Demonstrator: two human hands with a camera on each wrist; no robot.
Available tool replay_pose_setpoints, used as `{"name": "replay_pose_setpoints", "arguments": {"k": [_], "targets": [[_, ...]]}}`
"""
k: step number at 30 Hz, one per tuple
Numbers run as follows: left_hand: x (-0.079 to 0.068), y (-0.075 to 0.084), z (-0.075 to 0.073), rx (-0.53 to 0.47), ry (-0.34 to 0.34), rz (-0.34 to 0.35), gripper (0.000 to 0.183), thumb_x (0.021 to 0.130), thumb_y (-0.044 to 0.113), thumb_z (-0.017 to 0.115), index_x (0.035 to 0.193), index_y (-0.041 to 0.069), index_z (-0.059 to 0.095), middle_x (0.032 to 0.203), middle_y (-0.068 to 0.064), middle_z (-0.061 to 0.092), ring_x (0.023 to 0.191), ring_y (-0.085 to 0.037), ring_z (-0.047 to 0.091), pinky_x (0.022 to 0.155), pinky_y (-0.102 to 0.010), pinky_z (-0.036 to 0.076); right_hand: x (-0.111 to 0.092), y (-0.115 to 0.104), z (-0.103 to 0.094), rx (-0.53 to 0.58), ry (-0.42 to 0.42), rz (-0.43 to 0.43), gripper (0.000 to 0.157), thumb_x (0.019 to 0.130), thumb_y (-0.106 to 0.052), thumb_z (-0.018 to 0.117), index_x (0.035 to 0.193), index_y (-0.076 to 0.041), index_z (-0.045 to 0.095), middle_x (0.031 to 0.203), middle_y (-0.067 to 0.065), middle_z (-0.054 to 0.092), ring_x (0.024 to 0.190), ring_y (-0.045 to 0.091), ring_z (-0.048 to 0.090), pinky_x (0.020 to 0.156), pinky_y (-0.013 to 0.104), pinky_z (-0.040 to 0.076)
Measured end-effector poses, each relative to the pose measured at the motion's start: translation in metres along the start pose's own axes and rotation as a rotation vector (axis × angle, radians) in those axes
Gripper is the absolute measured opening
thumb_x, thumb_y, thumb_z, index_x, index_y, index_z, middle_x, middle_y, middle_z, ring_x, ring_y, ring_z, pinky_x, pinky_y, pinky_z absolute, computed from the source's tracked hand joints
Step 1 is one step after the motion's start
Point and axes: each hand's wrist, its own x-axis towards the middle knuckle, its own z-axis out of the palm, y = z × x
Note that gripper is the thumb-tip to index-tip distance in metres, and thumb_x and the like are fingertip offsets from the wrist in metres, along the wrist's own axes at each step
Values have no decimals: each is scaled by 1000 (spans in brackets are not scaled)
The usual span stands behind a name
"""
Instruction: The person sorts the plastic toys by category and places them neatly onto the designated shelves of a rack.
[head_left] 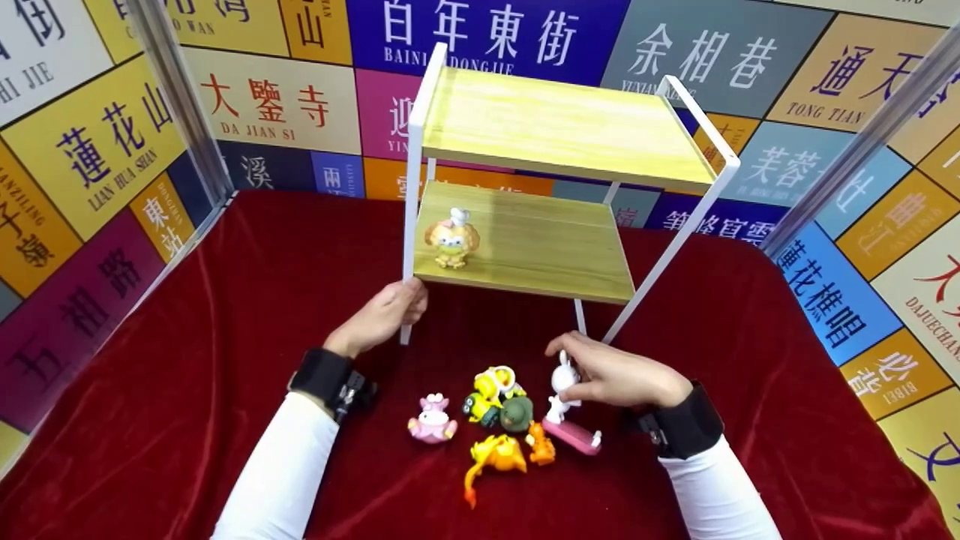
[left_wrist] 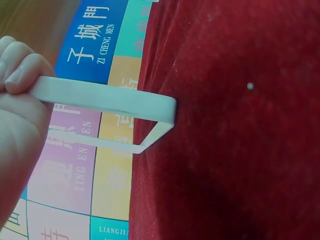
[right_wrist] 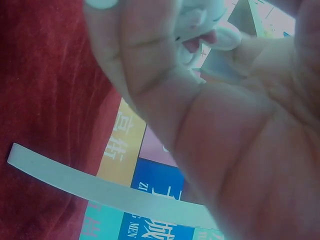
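My left hand (head_left: 386, 311) grips the white left leg of a two-tier shelf (head_left: 525, 244), fingers wrapped round the leg (left_wrist: 105, 97) in the left wrist view. My right hand (head_left: 615, 371) pinches a white rabbit figurine (head_left: 564, 377) between thumb and fingers, above the red cloth. In the right wrist view the fingers partly hide that figurine (right_wrist: 200, 22). Just below it lies a pink elongated toy (head_left: 574, 436) with white parts. On the lower shelf, at the left, stands a yellow-orange figurine (head_left: 452, 244) with a white chef's hat.
Several toys lie on the red cloth (head_left: 247, 322) between my forearms: a pink figurine (head_left: 433, 421), a dark green one (head_left: 516, 414), yellow ones (head_left: 495, 382), a small orange one (head_left: 540, 444) and a long-tailed orange one (head_left: 499, 454). Printed panels (head_left: 270, 101) stand behind the shelf.
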Motion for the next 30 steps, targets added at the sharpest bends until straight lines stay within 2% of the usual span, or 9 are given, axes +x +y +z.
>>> {"name": "replay_pose_setpoints", "arguments": {"k": [4, 12, 22, 30], "targets": [[0, 0, -1, -4, -1, 0, 32, 111, 23, 24, 86, 10, 38, 75, 0, 35, 66, -9, 35, 63, -24, 32, 2, 0, 0, 18, 18, 17, 53, 91, -29, 75, 126, -3, 47, 91, 1, 53, 77, 6, 50, 71, 21, 44], [0, -1, 0, -3, 0, -3, 33, 111, 26, 23, 86, 10, 37, 75, 0, 34, 65, -9, 35, 64, -24, 31, 4, 3, 3, -26, 55, -54, 32, 87, -30, 79, 103, -15, 56, 95, -2, 52, 80, 5, 48, 70, 20, 44], [0, -1, 1, 3, 8, -23, 37, 111, 27, 23, 82, 11, 38, 73, 1, 34, 65, -9, 34, 64, -25, 31, 5, 4, 4, 24, 69, -63, 33, 83, -27, 82, 100, -18, 55, 76, -10, 63, 66, 0, 56, 60, 19, 48], [1, -1, 1, -7, 4, -23, 40, 111, 30, 23, 78, 12, 37, 71, 2, 32, 63, -8, 32, 63, -25, 29, 6, 4, 4, -17, 115, -39, 36, 83, -32, 82, 100, -19, 53, 80, -10, 57, 71, 3, 55, 64, 20, 47]]}}
